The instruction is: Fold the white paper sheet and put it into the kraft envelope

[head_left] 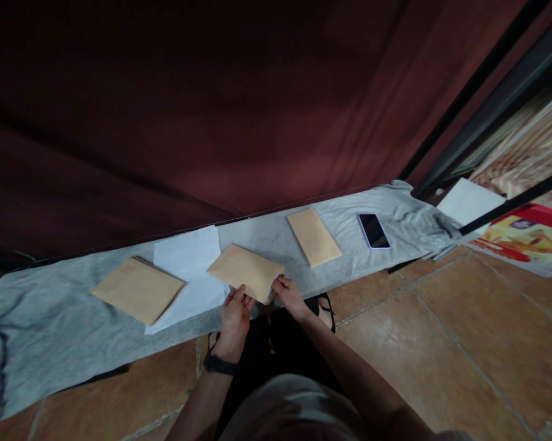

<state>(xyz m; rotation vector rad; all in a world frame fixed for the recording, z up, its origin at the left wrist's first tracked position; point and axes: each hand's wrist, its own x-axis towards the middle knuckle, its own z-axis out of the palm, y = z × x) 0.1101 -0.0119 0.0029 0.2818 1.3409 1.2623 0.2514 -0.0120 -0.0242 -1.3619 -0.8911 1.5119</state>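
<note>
A brown paper envelope (248, 269) is held between my two hands, low over the front edge of the cloth-covered bench. My left hand (237, 309) grips its near long edge, thumb on top. At its right end, my right hand (288, 294) pinches the opening, where a thin white edge shows. To the left, several brown envelopes (138, 288) lie in a stack, partly covering white paper sheets (188, 269). Another brown envelope (314, 237) rests flat to the right of my hands.
A phone (374, 231) with a pale purple case lies on the grey cloth (64, 324) at the right. Behind the bench hangs a dark red curtain (239, 122). Beyond the bench's right end are a black metal frame (510, 205) and a red-yellow printed box (528, 239).
</note>
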